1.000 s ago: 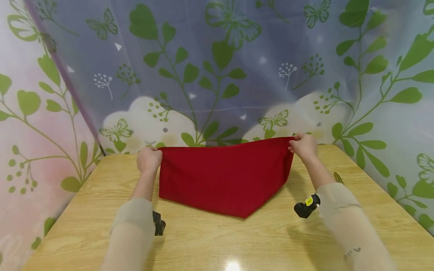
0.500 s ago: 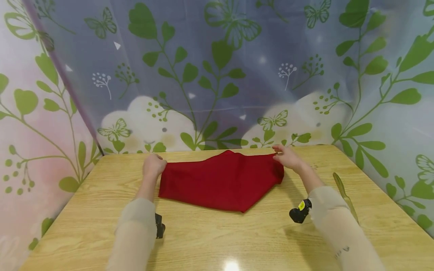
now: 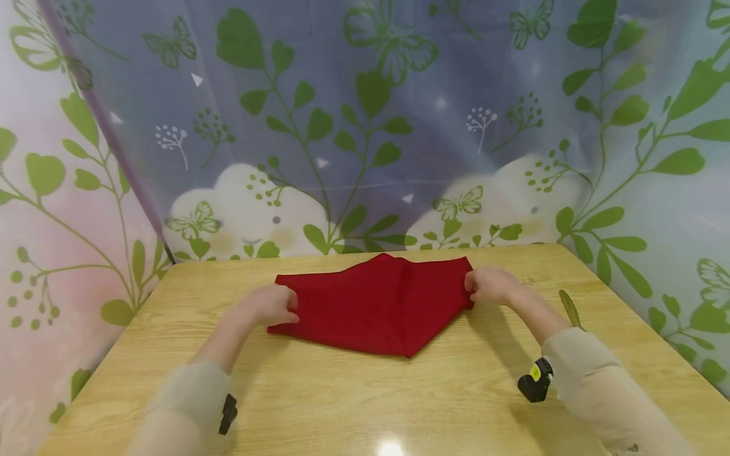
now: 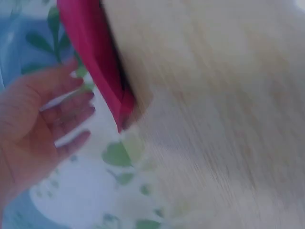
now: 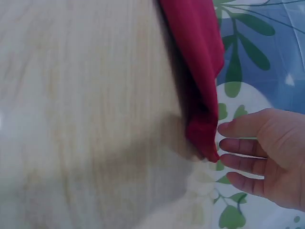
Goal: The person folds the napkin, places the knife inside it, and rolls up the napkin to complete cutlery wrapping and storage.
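Observation:
A red cloth [image 3: 365,310] lies on the wooden table, folded over, with a raised fold along its back edge and a pointed front corner. My left hand [image 3: 270,307] is over the cloth's left end, fingers loosely bent. In the left wrist view that hand [image 4: 43,119] has its fingers spread and apart from the cloth [image 4: 95,52]. At the cloth's right end is my right hand [image 3: 493,286]. The right wrist view has this hand [image 5: 279,155] with extended fingers, close beside the cloth's end [image 5: 202,138]; whether the fingertips touch it I cannot tell.
A slim, golden-green, knife-like object [image 3: 570,308] lies on the table [image 3: 342,405] at the right, partly hidden by my right forearm. A printed leaf-and-butterfly curtain [image 3: 365,126] stands behind the table, with more along both sides.
The cloth, earlier held up by both upper corners, was lowered onto the table. Both hands have let go of the corners and moved nearer to me along its ends.

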Demonstrator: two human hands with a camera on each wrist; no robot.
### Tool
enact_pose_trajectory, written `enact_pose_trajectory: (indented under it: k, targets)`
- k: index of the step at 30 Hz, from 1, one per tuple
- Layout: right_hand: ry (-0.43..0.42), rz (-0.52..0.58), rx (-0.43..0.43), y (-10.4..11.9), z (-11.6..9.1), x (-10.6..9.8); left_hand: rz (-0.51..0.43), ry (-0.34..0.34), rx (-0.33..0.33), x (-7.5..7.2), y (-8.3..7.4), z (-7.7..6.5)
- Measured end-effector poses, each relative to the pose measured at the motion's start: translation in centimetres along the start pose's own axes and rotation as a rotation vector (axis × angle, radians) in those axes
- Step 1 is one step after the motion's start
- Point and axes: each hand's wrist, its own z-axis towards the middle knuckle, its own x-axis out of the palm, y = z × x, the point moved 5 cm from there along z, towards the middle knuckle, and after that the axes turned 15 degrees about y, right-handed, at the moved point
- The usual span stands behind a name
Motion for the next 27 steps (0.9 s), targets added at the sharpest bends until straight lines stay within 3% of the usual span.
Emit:
enact_pose_trajectory:
  k: [2, 6, 10, 13, 17, 21, 24, 27]
  targets:
    - [-0.001, -0.056, 0.014, 0.1, -0.2, 0.4, 0.116, -0.002, 0.081, 0.6, -1.9, 0.1]
    - [-0.026, -0.148, -0.047, 0.9, -0.4, 1.2, 0.379, -0.049, 0.218, 2.0, -5.4, 0.3]
    - [-0.073, -0.232, -0.181, 2.5, 0.2, 2.2, 0.585, -0.092, 0.270, 2.9, -7.5, 0.7]
    - [-0.090, -0.332, -0.307, 4.1, 0.4, 3.0, 0.668, -0.112, 0.290, 3.4, -8.3, 1.0]
    - [-0.130, -0.509, -0.410, 5.8, 0.5, 4.2, 0.692, -0.132, 0.303, 3.6, -8.8, 1.0]
    - [-0.201, -0.621, -0.416, 6.4, 0.7, 4.8, 0.637, -0.129, 0.257, 3.2, -8.6, 1.0]
    - [-0.251, -0.591, -0.401, 6.2, 0.7, 4.3, 0.608, -0.148, 0.232, 2.6, -8.0, 0.8]
    - [-0.283, -0.458, -0.396, 6.1, 0.6, 2.9, 0.576, -0.197, 0.223, 1.2, -7.4, 0.3]
